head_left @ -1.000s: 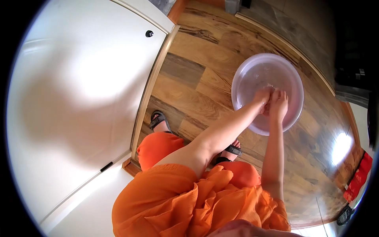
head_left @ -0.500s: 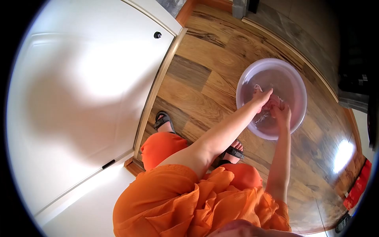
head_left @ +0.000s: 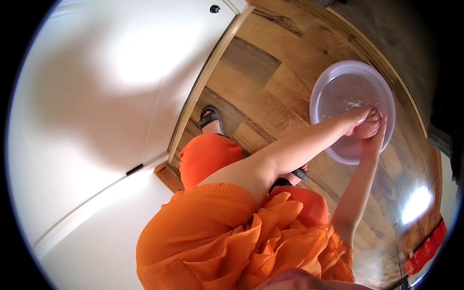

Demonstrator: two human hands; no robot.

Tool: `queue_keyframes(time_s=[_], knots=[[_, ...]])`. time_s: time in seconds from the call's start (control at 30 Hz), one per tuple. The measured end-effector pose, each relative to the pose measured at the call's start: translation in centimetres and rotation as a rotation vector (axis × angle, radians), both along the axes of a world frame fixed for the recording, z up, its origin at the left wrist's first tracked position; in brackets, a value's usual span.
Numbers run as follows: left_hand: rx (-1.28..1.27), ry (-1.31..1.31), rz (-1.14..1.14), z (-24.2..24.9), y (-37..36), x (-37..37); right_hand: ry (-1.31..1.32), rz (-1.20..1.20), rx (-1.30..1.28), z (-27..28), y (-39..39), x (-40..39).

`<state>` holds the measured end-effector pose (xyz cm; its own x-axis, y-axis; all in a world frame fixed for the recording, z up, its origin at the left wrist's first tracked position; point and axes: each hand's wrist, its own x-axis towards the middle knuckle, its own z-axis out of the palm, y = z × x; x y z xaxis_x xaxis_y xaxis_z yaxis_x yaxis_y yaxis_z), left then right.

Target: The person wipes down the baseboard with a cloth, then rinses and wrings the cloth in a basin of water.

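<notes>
A round pale purple basin (head_left: 319,104) with water in it stands on the wooden floor at the upper right. Over its right part, my left hand (head_left: 358,119) is closed on one side of a wet pink cloth (head_left: 368,126). My right hand (head_left: 378,137) holds the same cloth from the right and below, its fingers partly hidden by it. Both hands are close together inside the basin's rim.
A white door panel (head_left: 111,96) with a dark knob (head_left: 215,8) fills the left side. My knees in orange clothing and my sandalled feet are below the basin. A red cloth (head_left: 426,249) lies at the lower right edge.
Both hands have moved to the right side of the basin, and the pink cloth is now bunched between them. The view has shifted, so the basin appears farther right.
</notes>
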<state>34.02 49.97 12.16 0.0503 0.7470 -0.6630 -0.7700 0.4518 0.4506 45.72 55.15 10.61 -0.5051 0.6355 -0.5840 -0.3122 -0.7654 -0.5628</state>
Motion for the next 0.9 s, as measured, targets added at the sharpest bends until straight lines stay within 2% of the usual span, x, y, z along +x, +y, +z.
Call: queue_keyframes(time_s=[0.03,0.07,0.1,0.13,0.17,0.27,0.33,0.43,0.53,0.57,0.63,0.67,0.73,0.8,0.87,0.9], knots=[[0.007,0.061,-0.027,-0.8,0.2,0.1,-0.116,-0.081,0.016,-1.3,0.4,0.5],[0.015,0.125,-0.057,-2.0,0.6,0.2,-0.183,-0.080,0.154,-2.0,0.5,0.5],[-0.174,0.326,-0.034,-6.0,1.7,1.8,-0.250,-0.081,0.293,-2.5,0.5,0.4],[-0.210,0.234,0.112,-7.9,2.0,2.6,-0.319,-0.080,0.429,-2.8,0.2,0.4],[-0.237,0.145,0.255,-9.2,2.4,3.2,-0.330,-0.126,0.439,-0.4,-0.8,-1.1],[0.015,-0.404,0.246,-5.3,0.4,0.2,-0.682,0.012,0.970,0.7,-2.3,-2.9],[0.005,-0.584,0.270,-4.0,0.6,-0.3,-0.612,-0.062,0.742,1.3,-3.6,-3.7],[-0.228,-0.264,0.388,-6.3,2.2,0.7,-0.483,-0.259,0.475,2.3,-4.6,-5.0],[-0.224,0.151,0.529,-8.7,2.9,2.6,-0.523,-0.262,0.328,2.1,-3.8,-4.8],[-0.177,0.476,0.394,-9.1,2.4,2.2,-0.442,-0.174,0.208,1.2,-3.2,-4.1],[-0.084,0.657,0.271,-6.5,0.7,1.2,-0.305,-0.036,-0.012,-1.9,-1.8,-1.4],[-0.058,0.527,0.292,-4.4,0.0,0.6,-0.274,-0.042,-0.016,-2.7,-1.7,-1.1],[-0.080,0.408,0.293,-3.4,-0.2,0.1,-0.258,-0.074,-0.061,-2.7,-1.6,-1.9],[0.190,0.493,0.430,-4.5,0.0,0.5,-0.205,-0.084,0.004,-1.6,-1.7,-2.4],[0.209,0.435,0.452,-2.3,-0.1,0.4,-0.031,0.054,-0.051,0.8,-1.4,-2.1],[0.182,0.596,0.362,-2.5,0.1,0.0,-0.059,0.024,-0.065,0.6,-1.1,-1.8]])
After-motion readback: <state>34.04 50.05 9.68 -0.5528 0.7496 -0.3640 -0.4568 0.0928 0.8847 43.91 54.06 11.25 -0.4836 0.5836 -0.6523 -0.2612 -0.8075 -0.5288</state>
